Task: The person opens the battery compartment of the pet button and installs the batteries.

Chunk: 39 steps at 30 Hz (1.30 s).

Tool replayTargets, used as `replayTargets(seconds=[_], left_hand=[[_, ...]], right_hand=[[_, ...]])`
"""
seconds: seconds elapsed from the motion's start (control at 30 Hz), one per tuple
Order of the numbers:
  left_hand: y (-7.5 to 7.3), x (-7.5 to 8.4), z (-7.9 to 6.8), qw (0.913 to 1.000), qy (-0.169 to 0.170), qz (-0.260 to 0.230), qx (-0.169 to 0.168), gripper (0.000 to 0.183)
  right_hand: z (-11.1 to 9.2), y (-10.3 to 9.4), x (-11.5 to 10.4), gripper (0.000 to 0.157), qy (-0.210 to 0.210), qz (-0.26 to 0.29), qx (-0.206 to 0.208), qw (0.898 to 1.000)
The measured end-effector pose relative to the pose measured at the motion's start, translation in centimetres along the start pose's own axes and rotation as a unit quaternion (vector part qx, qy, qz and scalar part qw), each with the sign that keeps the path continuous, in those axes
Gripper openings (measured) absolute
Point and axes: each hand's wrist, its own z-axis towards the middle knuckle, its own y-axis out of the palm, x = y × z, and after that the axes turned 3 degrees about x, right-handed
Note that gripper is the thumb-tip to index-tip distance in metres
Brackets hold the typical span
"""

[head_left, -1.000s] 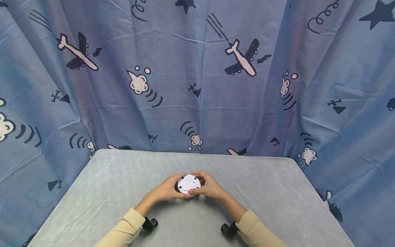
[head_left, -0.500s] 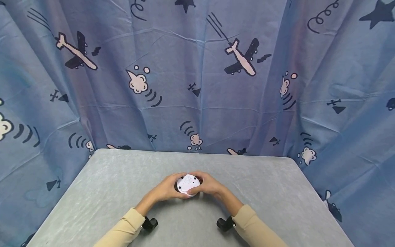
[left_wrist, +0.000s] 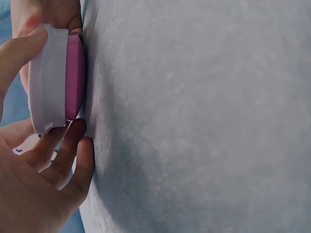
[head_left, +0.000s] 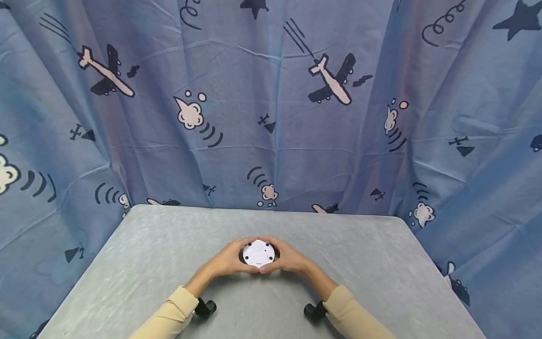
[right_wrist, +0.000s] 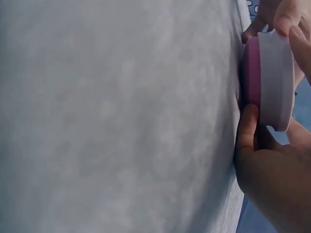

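Observation:
A round white plastic device (head_left: pixel 259 254) faces up with its underside, which shows dark round feet and a patch of small speaker holes. Both wrist views show its white body (left_wrist: pixel 48 82) from the side, with a pink part (right_wrist: pixel 251 73) turned down close over the tabletop. My left hand (head_left: pixel 228 260) grips the left half of its rim, thumb on the near edge and fingers around the far side. Opposite it, my right hand (head_left: pixel 291 259) holds the right half the same way. The two thumbs nearly meet at the near edge.
The grey tabletop (head_left: pixel 178 235) extends around the hands. Behind it hangs a blue curtain (head_left: pixel 237 117) printed with planes and clouds. A black wrist camera (head_left: pixel 205 308) sits on the left wrist, and another black camera (head_left: pixel 315 311) on the right.
The right thumb has slid off the white face to the device's near edge, uncovering more of the underside. My left hand has stayed where it was.

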Motion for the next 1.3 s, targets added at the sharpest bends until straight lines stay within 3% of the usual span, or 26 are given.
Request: replayTargets(seconds=[0.33, 0.57, 0.9, 1.1, 1.3], left_hand=[[0.1, 0.2, -0.2, 0.9999, -0.009, -0.006, -0.013, 0.093], [0.2, 0.4, -0.7, 0.9987, -0.009, -0.041, -0.027, 0.092], [0.5, 0.7, -0.7, 0.998, 0.01, -0.062, -0.003, 0.079], [0.8, 1.0, -0.7, 0.9909, -0.005, -0.134, 0.013, 0.071], [0.8, 1.3, -0.5, 0.989, -0.001, -0.144, 0.034, 0.068]], right_hand=[[-0.5, -0.4, 0.4, 0.086, -0.019, -0.014, 0.006, 1.0], [-0.8, -1.1, 0.2, 0.086, -0.034, -0.025, -0.002, 0.999], [-1.4, -1.4, -0.4, 0.088, -0.034, -0.001, -0.007, 0.999], [-1.6, -1.4, -0.7, 0.089, -0.031, 0.037, -0.002, 0.999], [-1.7, -1.4, -1.8, 0.092, -0.042, -0.029, 0.021, 0.998]])
